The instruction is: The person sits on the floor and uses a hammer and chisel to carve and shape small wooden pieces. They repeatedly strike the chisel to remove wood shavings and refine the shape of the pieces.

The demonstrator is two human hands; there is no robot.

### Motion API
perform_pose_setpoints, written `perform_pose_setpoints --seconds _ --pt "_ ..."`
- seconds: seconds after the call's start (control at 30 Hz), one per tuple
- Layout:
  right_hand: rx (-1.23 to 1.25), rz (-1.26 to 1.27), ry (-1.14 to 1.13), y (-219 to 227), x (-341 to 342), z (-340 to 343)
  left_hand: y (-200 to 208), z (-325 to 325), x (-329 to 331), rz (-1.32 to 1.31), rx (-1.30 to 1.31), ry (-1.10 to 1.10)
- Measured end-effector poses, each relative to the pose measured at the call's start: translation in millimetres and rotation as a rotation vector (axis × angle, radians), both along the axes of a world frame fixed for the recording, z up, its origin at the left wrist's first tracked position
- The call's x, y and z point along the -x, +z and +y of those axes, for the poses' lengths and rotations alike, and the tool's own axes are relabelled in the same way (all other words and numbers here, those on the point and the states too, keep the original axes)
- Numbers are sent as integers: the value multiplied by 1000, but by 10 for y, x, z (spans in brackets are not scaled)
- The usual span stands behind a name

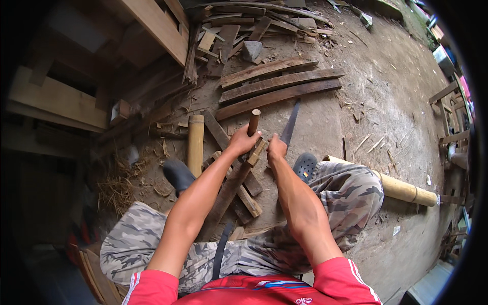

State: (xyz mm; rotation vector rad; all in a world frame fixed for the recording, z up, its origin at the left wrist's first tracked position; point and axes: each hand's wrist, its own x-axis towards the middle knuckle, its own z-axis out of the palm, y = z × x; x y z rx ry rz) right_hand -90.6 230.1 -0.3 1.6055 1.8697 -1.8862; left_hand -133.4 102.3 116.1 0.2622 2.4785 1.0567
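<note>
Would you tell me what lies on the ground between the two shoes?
In the head view, crossed wood offcuts lie between the left shoe and the right shoe.

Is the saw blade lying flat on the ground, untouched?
No. The right hand grips the saw by its handle, blade pointing away, beside the wooden stick in the left hand.

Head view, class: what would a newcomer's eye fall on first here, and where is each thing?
At the centre, the left hand grips a short brown stick held upright on a wooden block, while the right hand holds a long blade beside it. Three curved dark planks lie on the dirt just beyond, and a pale bamboo pole lies at the right.
</note>
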Motion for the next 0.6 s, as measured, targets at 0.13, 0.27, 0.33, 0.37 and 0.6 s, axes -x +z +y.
perform_pose_setpoints --seconds 0.13,0.27,0.33,0.37,0.6 --pt "181 141 9 -8 8 2 -25 -171 -96 46 -1 26" --pt "86 37 176 -305 -240 175 73 -159 -40 4 -10 -35" --pt "-151 -137 435 -586 -500 146 81 -164 -20 4 8 -76" --pt "-203 -138 623 -564 -624 6 65 -270 -28 -3 30 -81" --pt "-383 -235 1311 -292 -1257 -578 135 -523 -103 -5 8 -19"
